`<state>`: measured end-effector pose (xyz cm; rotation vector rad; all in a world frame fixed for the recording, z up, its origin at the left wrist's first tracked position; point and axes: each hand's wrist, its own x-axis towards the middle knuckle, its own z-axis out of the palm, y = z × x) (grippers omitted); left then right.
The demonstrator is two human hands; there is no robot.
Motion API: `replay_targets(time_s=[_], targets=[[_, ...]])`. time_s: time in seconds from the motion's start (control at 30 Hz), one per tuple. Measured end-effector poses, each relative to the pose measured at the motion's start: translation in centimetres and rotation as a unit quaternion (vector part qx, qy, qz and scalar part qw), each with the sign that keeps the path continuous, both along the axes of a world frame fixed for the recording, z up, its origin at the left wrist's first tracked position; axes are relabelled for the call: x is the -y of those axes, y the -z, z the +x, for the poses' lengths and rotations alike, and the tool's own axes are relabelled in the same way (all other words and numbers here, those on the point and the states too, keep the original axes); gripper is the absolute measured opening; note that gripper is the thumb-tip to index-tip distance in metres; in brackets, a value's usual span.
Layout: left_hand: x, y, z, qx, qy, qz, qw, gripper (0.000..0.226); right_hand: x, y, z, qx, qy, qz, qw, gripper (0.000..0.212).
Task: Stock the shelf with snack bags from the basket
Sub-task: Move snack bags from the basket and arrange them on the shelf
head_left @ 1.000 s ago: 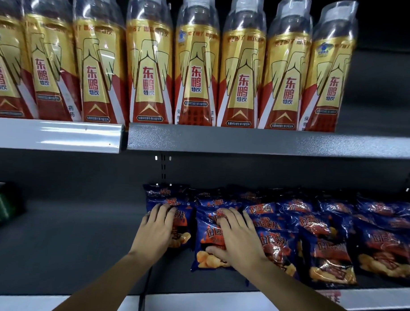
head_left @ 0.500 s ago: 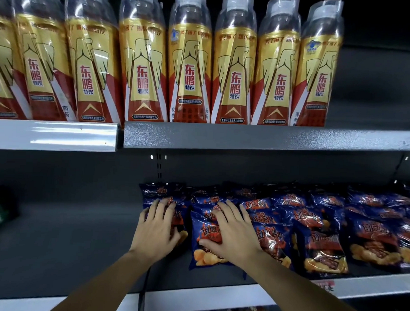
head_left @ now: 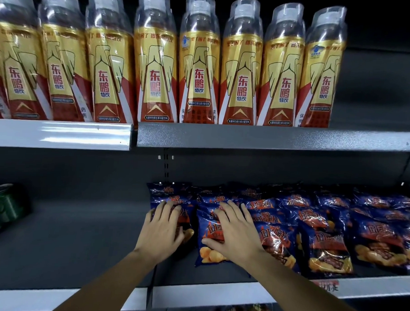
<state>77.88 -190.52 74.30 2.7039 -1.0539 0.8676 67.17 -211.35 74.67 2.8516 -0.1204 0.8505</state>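
Head view: left hand (head_left: 160, 233) flat on the leftmost snack bag (head_left: 172, 202), fingers spread, clamping nothing. Right hand (head_left: 235, 235) likewise splayed atop the neighbouring bag (head_left: 208, 253), lower centre of frame (dark shelf (head_left: 68, 239) bare at lower left). Gold bottles (head_left: 200, 71) lined across the top.

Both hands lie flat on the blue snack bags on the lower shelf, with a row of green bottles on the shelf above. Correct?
Not quite: in the head view the bottles above are gold and red. Both the left hand and right hand do lie flat on the blue snack bags.
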Motion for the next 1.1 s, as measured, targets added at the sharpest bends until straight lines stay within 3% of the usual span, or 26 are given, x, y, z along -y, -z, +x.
replay_targets(time_s=[0.3,0.6,0.77,0.97,1.1], targets=[[-0.4,0.6,1.0,-0.012,-0.010,0.022,1.000,0.062,2.0,0.6,0.1,0.018,0.035,-0.023,0.999,0.058],[0.1,1.7,2.1,-0.028,0.019,0.028,0.999,0.088,2.1,1.3,0.9,0.021,0.020,-0.002,1.000,0.059],[-0.1,1.8,1.9,-0.017,0.033,0.006,0.999,0.078,1.8,1.2,0.8,-0.002,0.030,-0.003,1.000,0.064],[0.7,-0.2,0.5,-0.007,0.042,-0.028,0.999,0.066,1.4,-0.3,-0.3,-0.017,0.002,0.023,1.000,0.091],[2.2,-1.3,-0.5,-0.004,0.101,-0.003,0.995,0.070,1.7,-1.3,-1.4,-0.031,-0.023,0.036,0.999,0.087]])
